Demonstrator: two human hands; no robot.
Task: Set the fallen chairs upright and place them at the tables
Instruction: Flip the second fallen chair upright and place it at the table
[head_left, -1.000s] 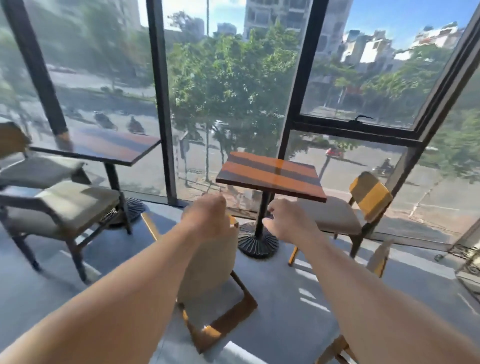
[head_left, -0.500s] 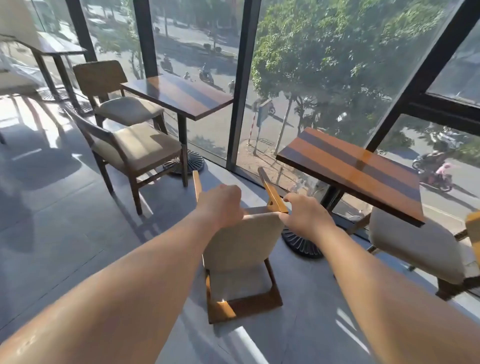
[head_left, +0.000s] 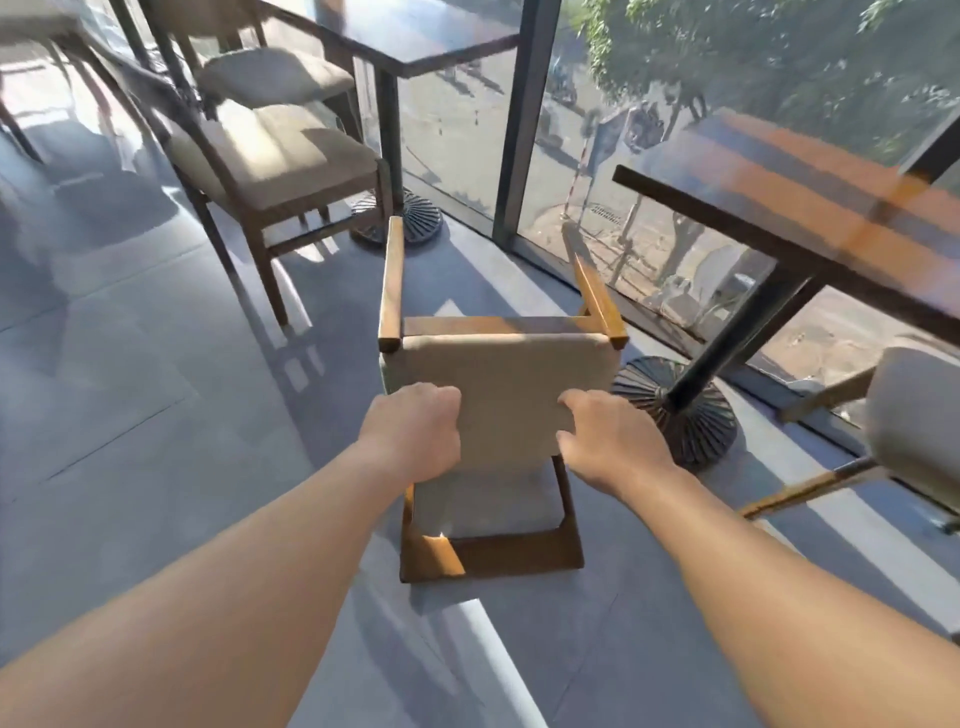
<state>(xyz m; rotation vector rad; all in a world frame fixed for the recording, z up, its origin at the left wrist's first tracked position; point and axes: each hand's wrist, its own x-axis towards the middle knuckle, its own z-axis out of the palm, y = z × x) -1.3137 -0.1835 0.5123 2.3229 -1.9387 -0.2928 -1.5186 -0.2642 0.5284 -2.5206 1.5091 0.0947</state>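
A fallen chair (head_left: 509, 374) with a beige cushion and a light wood frame lies on its back on the grey floor. Its seat stands upright facing me and its legs point toward the window. My left hand (head_left: 415, 431) is curled around the seat's left edge. On the seat's right edge rests my right hand (head_left: 608, 441), fingers on the cushion and thumb hidden. A striped wooden table (head_left: 810, 192) on a black pedestal base (head_left: 685, 415) stands just right of the chair.
An upright dark-framed chair (head_left: 270, 150) and a second one behind it stand at a dark table (head_left: 415, 36) on the left. Another cushioned chair (head_left: 914, 421) sits at the right edge. Glass wall with a black post (head_left: 524, 119) runs behind.
My view has dropped and swung left, closer to the fallen chair. Both hands have slid from the seat's upper edge down to its sides. The chair still lies on its back.
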